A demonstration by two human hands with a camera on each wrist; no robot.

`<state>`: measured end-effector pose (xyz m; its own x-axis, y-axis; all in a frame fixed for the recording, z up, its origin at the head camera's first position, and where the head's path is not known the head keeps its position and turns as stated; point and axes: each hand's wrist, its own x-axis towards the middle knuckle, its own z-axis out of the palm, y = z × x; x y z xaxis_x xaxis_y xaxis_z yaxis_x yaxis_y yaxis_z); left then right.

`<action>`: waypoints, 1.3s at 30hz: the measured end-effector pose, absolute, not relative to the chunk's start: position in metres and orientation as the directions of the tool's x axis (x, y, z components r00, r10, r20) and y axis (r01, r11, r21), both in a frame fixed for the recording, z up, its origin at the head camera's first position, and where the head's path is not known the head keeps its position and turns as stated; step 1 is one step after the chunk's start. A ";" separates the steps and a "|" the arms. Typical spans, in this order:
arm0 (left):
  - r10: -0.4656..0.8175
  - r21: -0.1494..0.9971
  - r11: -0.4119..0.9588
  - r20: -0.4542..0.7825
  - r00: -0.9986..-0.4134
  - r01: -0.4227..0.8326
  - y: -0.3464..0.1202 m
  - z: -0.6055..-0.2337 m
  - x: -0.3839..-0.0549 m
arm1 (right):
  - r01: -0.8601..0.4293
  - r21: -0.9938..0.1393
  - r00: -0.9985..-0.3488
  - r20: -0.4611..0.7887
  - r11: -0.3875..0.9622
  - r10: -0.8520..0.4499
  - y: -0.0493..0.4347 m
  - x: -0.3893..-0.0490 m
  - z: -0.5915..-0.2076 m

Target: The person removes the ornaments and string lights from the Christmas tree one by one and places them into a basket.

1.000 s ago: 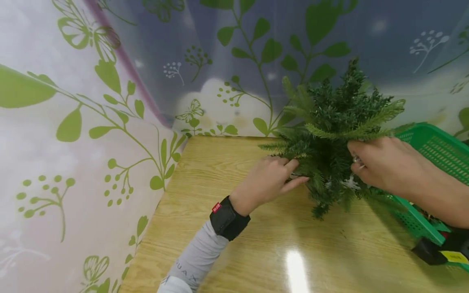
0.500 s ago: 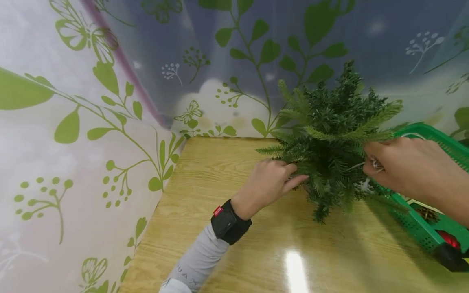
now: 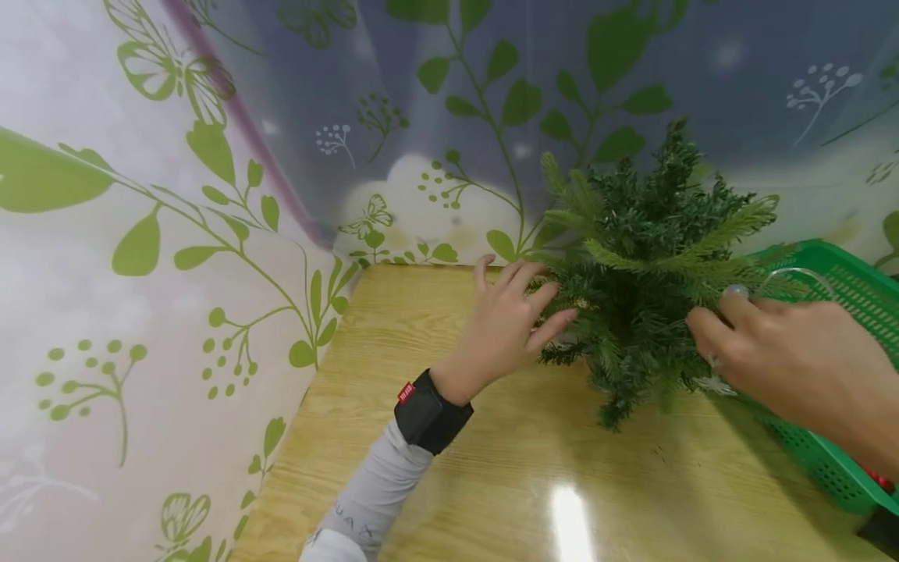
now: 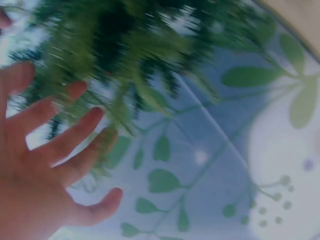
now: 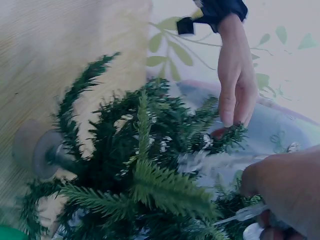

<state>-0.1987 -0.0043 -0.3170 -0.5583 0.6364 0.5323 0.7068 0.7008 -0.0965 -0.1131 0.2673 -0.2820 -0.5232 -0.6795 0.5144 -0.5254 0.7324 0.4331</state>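
A small artificial Christmas tree (image 3: 639,234) stands upright on the wooden table, its round base (image 5: 46,152) seen in the right wrist view. My left hand (image 3: 499,324) has its fingers spread beside the left branches and grips nothing; in the left wrist view too the fingers (image 4: 75,160) are apart. At the tree's right side, my right hand (image 3: 794,351) pinches a thin clear string (image 3: 801,273) with whitish pieces. A blurred white piece (image 5: 200,161) of it hangs against the branches in the right wrist view. What exactly these pieces are is too blurred to tell.
A green perforated basket (image 3: 836,468) stands at the right, partly behind my right arm, with something red (image 3: 878,478) inside. A leaf-patterned wall covering (image 3: 414,211) rises behind and left of the wooden table (image 3: 477,484).
My left hand has let go at the left branches, its fingers spreading and lifting slightly. The right hand has moved rightward from the tree, drawing the clear string along.
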 end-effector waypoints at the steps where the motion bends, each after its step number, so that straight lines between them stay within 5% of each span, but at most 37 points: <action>1: 0.635 -0.092 0.717 0.495 -0.593 0.691 -0.005 -0.318 -0.202 | -0.523 0.452 -0.517 0.506 0.723 -0.690 0.269 -0.113 -0.283; 6: 0.625 -0.090 0.763 0.355 -0.696 0.640 -0.009 -0.321 -0.209 | -0.416 0.485 -0.643 0.441 0.769 -0.626 0.279 -0.106 -0.291; 12: 0.654 -0.130 0.731 0.412 -0.634 0.669 -0.007 -0.320 -0.205 | -0.296 0.464 -0.742 0.438 0.835 -0.507 0.277 -0.093 -0.294; 17: 0.641 -0.100 0.726 0.456 -0.618 0.680 -0.005 -0.319 -0.200 | -0.215 0.276 -0.856 0.409 0.937 -0.317 0.276 -0.090 -0.294; 21: 0.634 -0.054 0.717 0.464 -0.619 0.695 -0.004 -0.320 -0.195 | -0.178 0.157 -0.943 0.255 0.971 -0.214 0.276 -0.089 -0.298; 24: 0.622 -0.042 0.724 0.472 -0.625 0.688 -0.002 -0.319 -0.189 | -0.195 0.151 -0.920 0.315 0.969 -0.234 0.274 -0.089 -0.302; 28: 0.607 -0.064 0.748 0.468 -0.642 0.661 0.000 -0.317 -0.183 | -0.270 0.177 -0.792 0.517 0.946 -0.323 0.277 -0.095 -0.305; 32: 0.592 -0.053 0.763 0.459 -0.663 0.645 0.001 -0.316 -0.177 | -0.328 0.158 -0.757 0.545 0.931 -0.359 0.279 -0.101 -0.302; 39: 0.561 -0.046 0.784 0.479 -0.675 0.619 0.003 -0.317 -0.170 | -0.561 0.062 -0.604 0.651 0.826 -0.460 0.266 -0.103 -0.304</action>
<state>-0.1701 0.0030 -0.3173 -0.6748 0.5615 0.4790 0.6194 0.7837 -0.0460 -0.1029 0.2658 -0.3039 -0.6044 -0.4595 0.6508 -0.5608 0.8256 0.0620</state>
